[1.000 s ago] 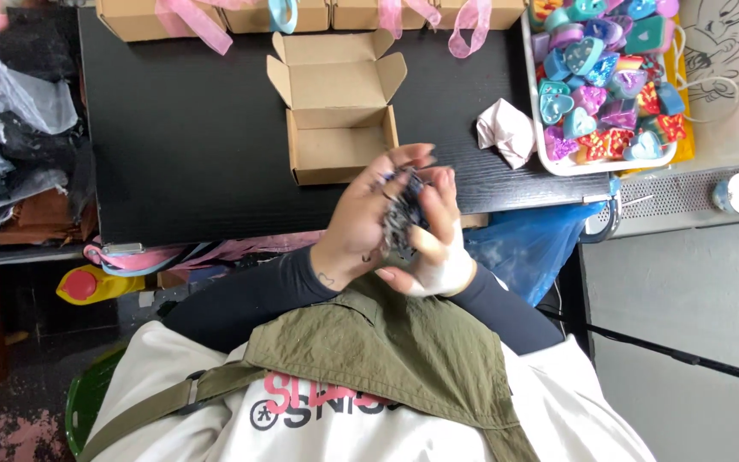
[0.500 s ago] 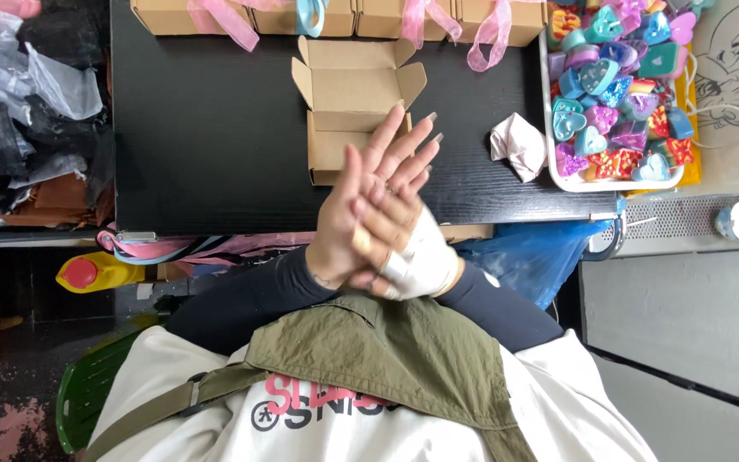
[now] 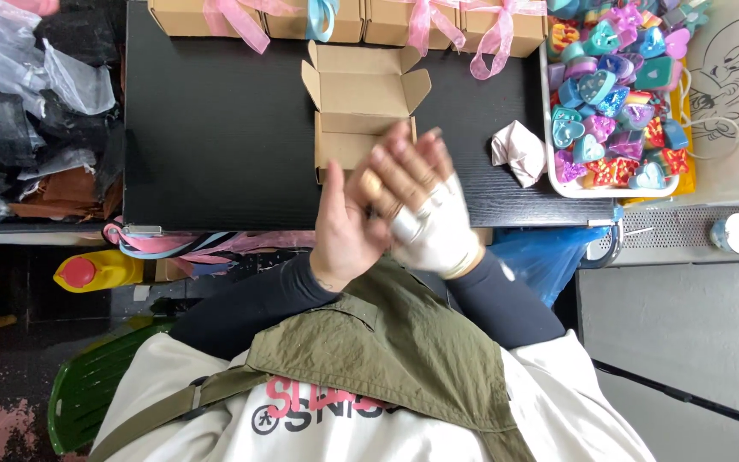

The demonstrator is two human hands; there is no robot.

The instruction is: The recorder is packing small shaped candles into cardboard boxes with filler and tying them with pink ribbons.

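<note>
Left hand: the left hand (image 3: 348, 227) is pressing palm to palm against the other one, fingers stretched flat and pointing up toward the open box; I cannot tell whether anything is lying between the palms.
Right hand: the right hand (image 3: 434, 218), wrapped in white across the back, is lying over the left with fingers nearly straight and slightly fanned; nothing is showing in its grip.
Open box: the open cardboard box (image 3: 361, 107) is sitting on the black bench (image 3: 215, 128) with all its flaps spread, directly ahead of the joined hands, whose fingertips are overlapping its near edge in this view.
Key relation: the box is lying straight beyond the fingertips, its long side running across the person's front; both hands are about equally near it, the left a shade closer to its middle.
Crumpled paper: a pale pink wad of paper (image 3: 519, 152) is resting to the right of the open box, well apart from it.
Tray: a white tray (image 3: 551, 162) of small coloured heart-shaped pieces is standing further right of the open box, just past the paper.
Closed boxes: closed ribboned boxes (image 3: 404, 19) are lining the bench edge behind the open box.
</note>
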